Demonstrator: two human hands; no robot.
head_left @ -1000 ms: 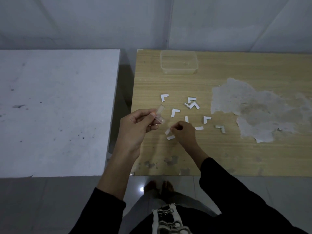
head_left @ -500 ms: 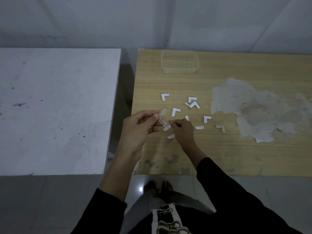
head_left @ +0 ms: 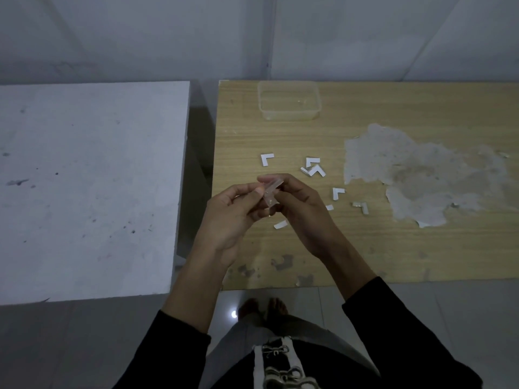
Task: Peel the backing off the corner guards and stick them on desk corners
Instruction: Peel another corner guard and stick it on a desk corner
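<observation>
Corner guard point(head_left: 271, 192) pinched by left hand point(head_left: 233, 217) and right hand point(head_left: 300, 211) above edge of desk point(head_left: 280, 136).

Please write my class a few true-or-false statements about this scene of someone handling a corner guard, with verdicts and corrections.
1. The left hand and the right hand both hold the clear corner guard. True.
2. The plastic container stands on the white table. False: it stands on the wooden desk.
3. White L-shaped pieces lie on the wooden desk. True.
4. The worn patch is left of the hands. False: it is to their right.
</observation>
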